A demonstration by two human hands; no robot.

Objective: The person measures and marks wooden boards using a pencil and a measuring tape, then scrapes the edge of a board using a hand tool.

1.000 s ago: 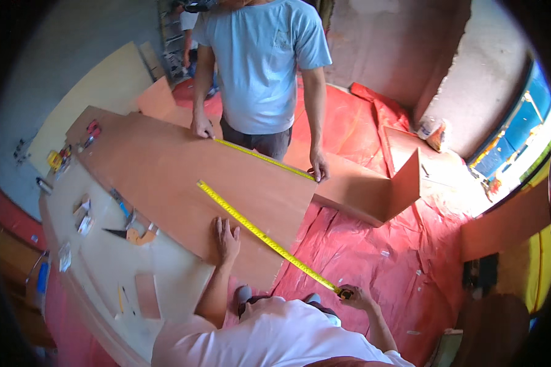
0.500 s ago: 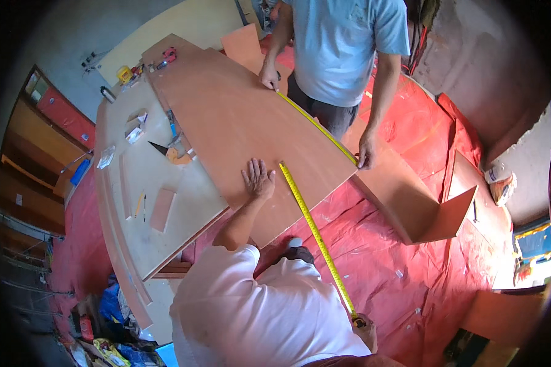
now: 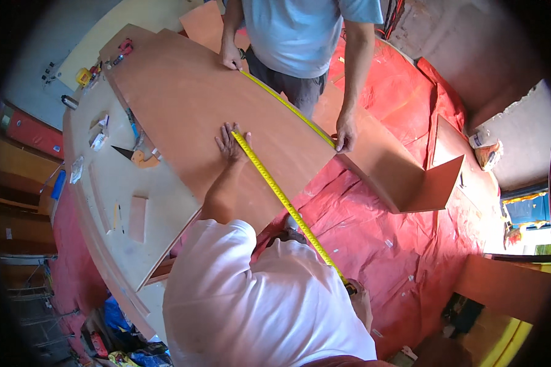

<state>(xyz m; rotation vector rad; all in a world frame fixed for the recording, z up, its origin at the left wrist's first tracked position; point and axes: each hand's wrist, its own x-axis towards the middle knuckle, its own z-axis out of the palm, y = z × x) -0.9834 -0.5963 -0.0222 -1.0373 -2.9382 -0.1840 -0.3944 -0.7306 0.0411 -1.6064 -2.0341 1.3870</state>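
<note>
Flat on the large reddish-brown board point(image 3: 171, 92) lies my left hand point(image 3: 229, 145), fingers spread. A yellow tape measure point(image 3: 281, 197) runs slantwise from beside that hand's fingers, over the near edge of the board, down to my right hand point(image 3: 362, 304), which grips its dark case low on the right. My body partly hides the right hand. Across the board, a person in a light blue shirt point(image 3: 297, 37) stretches another yellow tape point(image 3: 288, 109) along the far edge, with one hand point(image 3: 231, 56) at the left end and one hand point(image 3: 346, 131) at the board's corner.
A pale worktable point(image 3: 165, 226) under the board bears a handsaw point(image 3: 138, 158), pencils, wood strips and a pink drill point(image 3: 125, 46). Right of the person, an L-shaped brown panel point(image 3: 431, 186) rests on red sheeting point(image 3: 373, 244). Bags lie at the lower left.
The view has shifted, so the scene sits farther up and left. The free end of my tape has moved left against my left hand's fingers. The other person still spans the far edge.
</note>
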